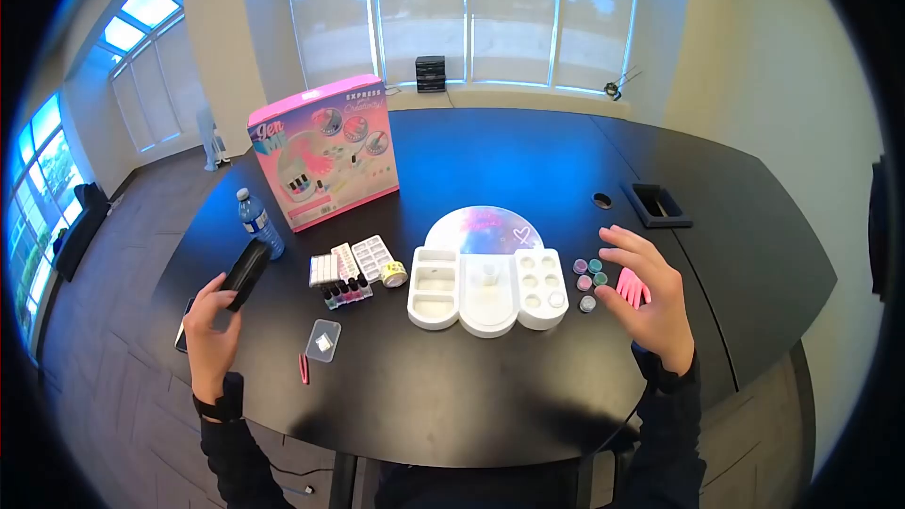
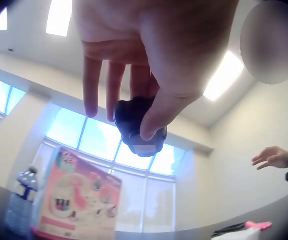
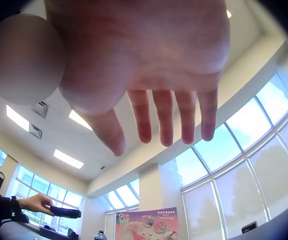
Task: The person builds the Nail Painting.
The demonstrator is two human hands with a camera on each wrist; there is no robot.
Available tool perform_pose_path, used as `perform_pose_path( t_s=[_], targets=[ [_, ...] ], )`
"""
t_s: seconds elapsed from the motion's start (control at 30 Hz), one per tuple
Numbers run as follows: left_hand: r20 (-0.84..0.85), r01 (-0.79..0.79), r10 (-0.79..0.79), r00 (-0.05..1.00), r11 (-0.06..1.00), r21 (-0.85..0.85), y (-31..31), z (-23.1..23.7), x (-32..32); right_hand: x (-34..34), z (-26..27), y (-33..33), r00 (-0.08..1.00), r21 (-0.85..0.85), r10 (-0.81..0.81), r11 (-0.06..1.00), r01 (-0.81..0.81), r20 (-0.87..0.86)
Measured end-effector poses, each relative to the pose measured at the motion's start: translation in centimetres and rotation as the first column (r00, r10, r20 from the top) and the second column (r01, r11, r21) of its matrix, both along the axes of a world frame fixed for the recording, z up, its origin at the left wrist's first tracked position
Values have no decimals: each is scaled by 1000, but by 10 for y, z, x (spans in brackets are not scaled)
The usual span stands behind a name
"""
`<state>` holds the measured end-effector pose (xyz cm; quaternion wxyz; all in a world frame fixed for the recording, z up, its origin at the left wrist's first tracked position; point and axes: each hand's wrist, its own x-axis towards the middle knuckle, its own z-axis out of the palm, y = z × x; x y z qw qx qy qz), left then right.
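Note:
My left hand (image 1: pixel 213 339) holds a black oblong object (image 1: pixel 247 273) above the table's left side, between thumb and fingers; the left wrist view shows the thumb pressed on the dark object (image 2: pixel 140 125). Raised over the right side, my right hand (image 1: pixel 650 306) has its fingers spread and holds nothing, as the right wrist view also shows of this hand (image 3: pixel 149 65). Between the hands stands a white compartment tray (image 1: pixel 488 319) with a round-topped iridescent panel (image 1: pixel 485 226) behind it. Small colored pots (image 1: pixel 584 283) and a pink hand-shaped piece (image 1: pixel 633 288) lie near my right hand.
A pink box (image 1: pixel 325 155) and a water bottle (image 1: pixel 258 224) stand at the back left. Nail polish bottles (image 1: pixel 347 292), a white tray (image 1: pixel 373 256), a yellow roll (image 1: pixel 393 273), a clear case (image 1: pixel 323 340) and a red tool (image 1: pixel 304 369) lie left of center. A black table socket (image 1: pixel 656 205) sits back right.

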<state>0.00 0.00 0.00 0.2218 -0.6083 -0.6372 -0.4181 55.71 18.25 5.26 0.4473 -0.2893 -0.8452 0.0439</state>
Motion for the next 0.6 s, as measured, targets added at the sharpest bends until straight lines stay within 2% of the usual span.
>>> perform_pose_path(
  t_s=[0.03,0.07,0.13,0.17,0.23,0.27,0.33,0.37,0.43,0.6],
  targets=[
    [15,-79,80,997,996,-28,1,-11,-23,0,-1,6,1000,-25,-26,999,27,9],
    [14,-71,72,997,997,-23,-1,-23,-41,6,-3,12,999,-21,-34,999,35,7],
    [-33,-190,187,982,973,-130,-4,-49,-77,18,-8,22,999,-76,-35,997,33,-32],
    [-33,-184,181,983,975,-128,-6,-64,-95,25,-8,25,999,-73,-41,997,39,-32],
    [-106,-300,284,953,935,-191,-8,-92,-128,31,-13,35,995,-155,-65,986,53,-71],
    [-108,-298,281,953,936,-188,-10,-96,-134,32,-16,39,995,-153,-68,987,56,-74],
    [-115,-393,378,919,837,-380,-8,-102,-145,36,-22,48,993,-203,-95,976,79,-73],
    [-141,-401,376,916,837,-373,-6,-109,-152,38,-24,53,992,-201,-101,976,84,-75],
    [-141,-412,389,910,826,-385,-6,-123,-166,41,-30,56,984,-413,-171,901,135,-51],
    [-119,-418,409,905,797,-436,-2,-137,-178,51,-34,65,972,-426,-235,877,221,21]
  ],
)
